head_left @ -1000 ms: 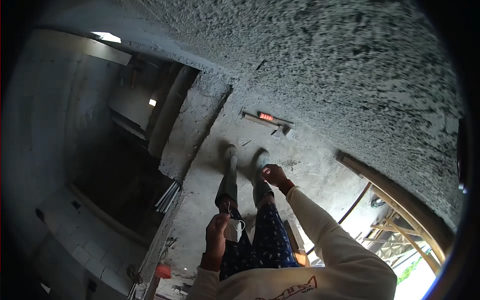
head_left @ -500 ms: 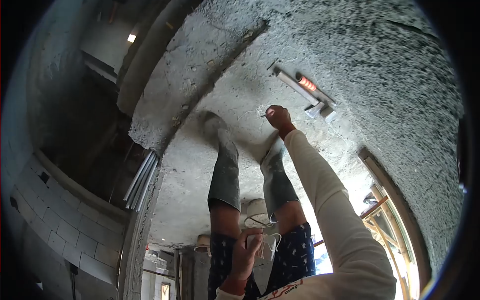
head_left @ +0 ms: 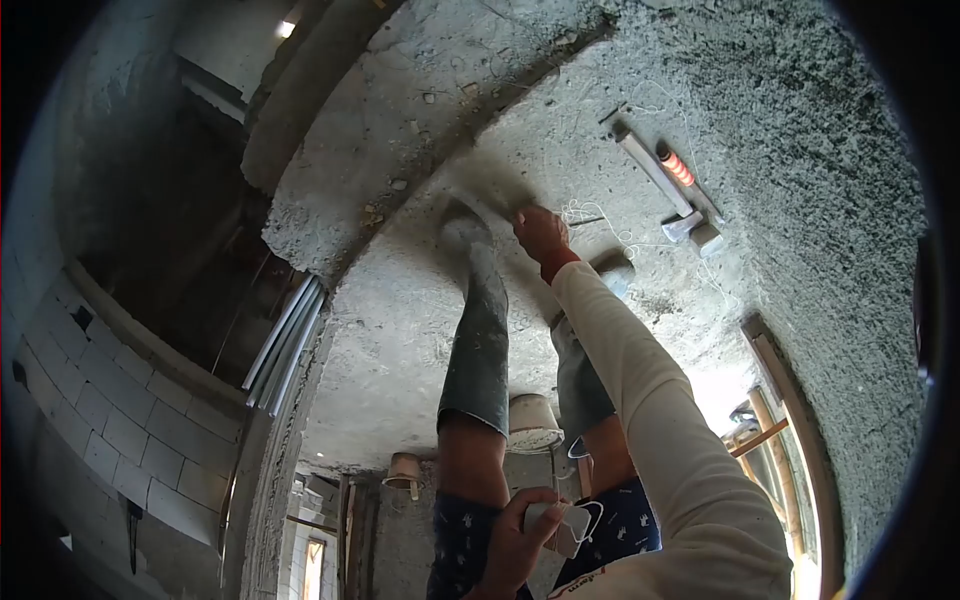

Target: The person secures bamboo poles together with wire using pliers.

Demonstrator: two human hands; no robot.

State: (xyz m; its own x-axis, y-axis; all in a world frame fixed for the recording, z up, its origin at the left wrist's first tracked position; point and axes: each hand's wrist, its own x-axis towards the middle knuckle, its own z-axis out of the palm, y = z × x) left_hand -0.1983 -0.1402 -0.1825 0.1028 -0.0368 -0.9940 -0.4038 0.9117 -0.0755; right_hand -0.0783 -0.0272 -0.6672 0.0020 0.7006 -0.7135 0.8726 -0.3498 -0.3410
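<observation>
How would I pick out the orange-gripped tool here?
Start with the rough, speckled grey wall at the picture's right. Near its foot, up and to the right of the person's right hand, the orange-gripped tool lies on the concrete floor beside a grey-handled tool. It is the one closer to the wall, with the bright orange grip.

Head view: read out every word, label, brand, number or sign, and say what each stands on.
"farm", or so it seems: small print on the shirt, at the bottom edge; letters before it are unclear.
Red print beside it: cut off, unreadable.
Pale block in the left hand: no readable text.
</observation>
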